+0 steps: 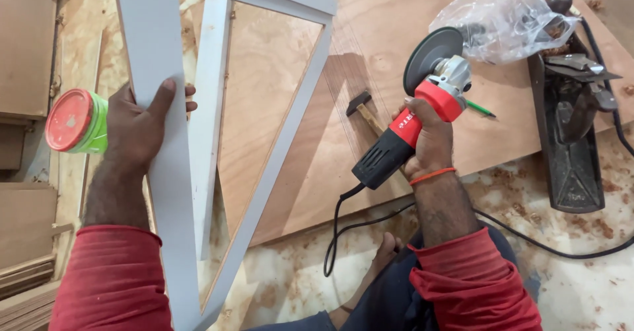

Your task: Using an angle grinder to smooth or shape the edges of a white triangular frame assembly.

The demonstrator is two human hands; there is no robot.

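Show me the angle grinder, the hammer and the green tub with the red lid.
angle grinder [413, 128], head view, on its red body.
hammer [358, 102], head view, on its dark head.
green tub [74, 120], head view, on its red lid.

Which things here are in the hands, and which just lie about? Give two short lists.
In the hands:
white frame, in the left hand
red grinder, in the right hand

Lying about:
hammer
green pencil
plastic bag
hand plane
green tub with red lid
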